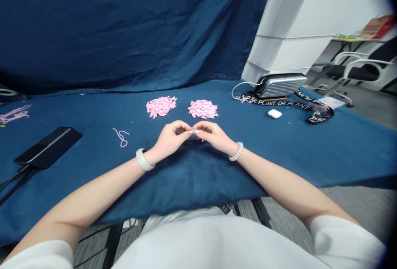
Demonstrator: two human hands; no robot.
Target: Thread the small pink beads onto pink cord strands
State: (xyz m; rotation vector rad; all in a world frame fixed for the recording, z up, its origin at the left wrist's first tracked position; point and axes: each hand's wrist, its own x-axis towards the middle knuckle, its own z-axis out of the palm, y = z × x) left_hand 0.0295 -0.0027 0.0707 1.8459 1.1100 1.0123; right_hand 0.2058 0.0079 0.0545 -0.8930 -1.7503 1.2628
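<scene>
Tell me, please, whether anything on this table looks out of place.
Nothing looks damaged or spilled. One loose pink cord lies alone on the blue cloth, left of the left hand, apart from the two pink piles.

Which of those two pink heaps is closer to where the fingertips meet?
The right-hand heap, just beyond the right hand; the left-hand heap sits further off to the side, past the left hand.

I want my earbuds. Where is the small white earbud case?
In the head view the small white earbud case lies on the blue cloth, right of the right-hand pile of pink pieces, in front of the silver ribbed case.
</scene>
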